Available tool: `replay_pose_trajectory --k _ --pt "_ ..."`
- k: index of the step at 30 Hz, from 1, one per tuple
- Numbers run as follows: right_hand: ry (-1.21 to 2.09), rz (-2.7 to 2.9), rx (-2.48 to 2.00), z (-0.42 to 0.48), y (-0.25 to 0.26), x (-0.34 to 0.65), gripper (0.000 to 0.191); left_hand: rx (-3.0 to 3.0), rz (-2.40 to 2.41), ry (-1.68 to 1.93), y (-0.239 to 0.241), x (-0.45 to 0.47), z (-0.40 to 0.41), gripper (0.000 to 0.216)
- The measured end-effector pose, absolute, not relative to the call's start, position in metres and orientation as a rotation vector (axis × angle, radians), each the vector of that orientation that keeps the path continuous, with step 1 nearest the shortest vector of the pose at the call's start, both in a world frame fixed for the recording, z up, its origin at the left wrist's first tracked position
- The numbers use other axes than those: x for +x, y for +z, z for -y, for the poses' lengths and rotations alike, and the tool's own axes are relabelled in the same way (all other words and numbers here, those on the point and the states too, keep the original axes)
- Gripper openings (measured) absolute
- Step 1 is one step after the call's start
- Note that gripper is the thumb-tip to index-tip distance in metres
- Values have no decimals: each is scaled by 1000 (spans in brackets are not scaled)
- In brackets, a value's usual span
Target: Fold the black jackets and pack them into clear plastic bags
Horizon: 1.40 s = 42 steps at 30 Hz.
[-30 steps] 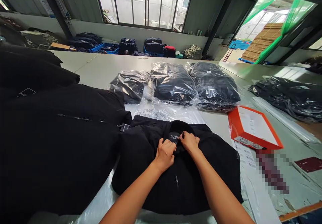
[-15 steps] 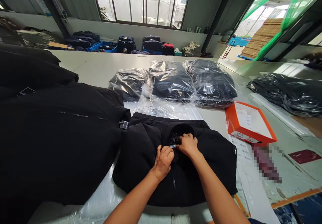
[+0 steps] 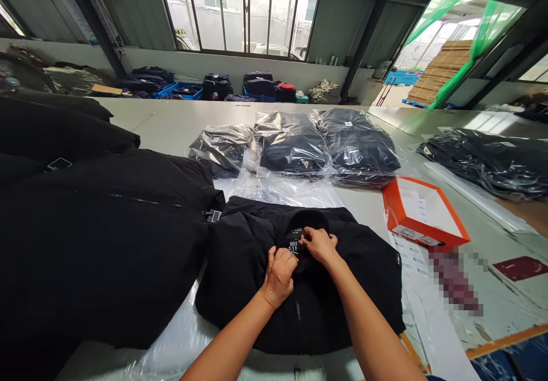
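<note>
A folded black jacket [image 3: 248, 255] lies on clear plastic in front of me, collar away from me. My left hand [image 3: 280, 270] is curled at the collar, pinching the fabric beside the zip. My right hand [image 3: 319, 245] is closed on the collar too, fingers at a small black tag [image 3: 294, 246] with white lettering just under the neck label. Both hands nearly touch each other over the zip line.
A tall stack of black jackets [image 3: 85, 227] fills the left. Three bagged black garments [image 3: 291, 150] lie beyond the jacket, more bagged ones [image 3: 488, 161] at far right. An orange tray [image 3: 422, 213] with sticker sheets sits right of the jacket. Empty flat bags [image 3: 278, 190] lie between.
The hands stayed at the collar; the small lettered tag under the neck label now shows between the fingers. The view shifted slightly.
</note>
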State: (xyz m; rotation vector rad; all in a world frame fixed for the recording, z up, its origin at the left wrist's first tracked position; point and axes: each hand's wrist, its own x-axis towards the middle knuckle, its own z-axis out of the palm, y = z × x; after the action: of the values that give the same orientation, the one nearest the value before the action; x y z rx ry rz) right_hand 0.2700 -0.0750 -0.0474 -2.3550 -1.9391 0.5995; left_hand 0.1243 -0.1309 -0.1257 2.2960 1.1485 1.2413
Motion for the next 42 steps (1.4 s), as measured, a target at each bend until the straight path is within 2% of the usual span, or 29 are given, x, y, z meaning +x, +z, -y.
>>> replay_pose_trajectory --k 5,9,12,16,18,23,29,32,36,42 --pt "542 1867 -2276 52 -17 276 11 2219 -1182 1190 -111 124 127 36" --pt "612 1815 -2374 41 0 277 22 2224 -1127 1094 -97 120 124 40" --pt "660 1977 -2483 48 6 268 22 2276 -1051 1088 -95 118 125 40" --pt "372 2379 -2532 66 -1 246 24 2298 -1072 1231 -106 117 132 33" --pt "340 2446 -2534 72 -11 237 26 2322 -1086 1299 -113 118 136 29" --pt "556 2311 -2654 76 -35 230 28 2410 -1137 1302 -124 122 139 23" --pt "726 2097 -2523 75 -39 244 29 2378 -1114 1321 -119 123 139 25" --pt "684 1906 -2441 65 -25 256 35 2310 -1129 1292 -107 122 138 29" --pt "594 1761 -2357 50 -3 267 39 2263 -1128 1218 -90 120 130 23" --pt "507 2034 -2372 17 19 265 47 2301 -1216 1111 -82 123 104 18"
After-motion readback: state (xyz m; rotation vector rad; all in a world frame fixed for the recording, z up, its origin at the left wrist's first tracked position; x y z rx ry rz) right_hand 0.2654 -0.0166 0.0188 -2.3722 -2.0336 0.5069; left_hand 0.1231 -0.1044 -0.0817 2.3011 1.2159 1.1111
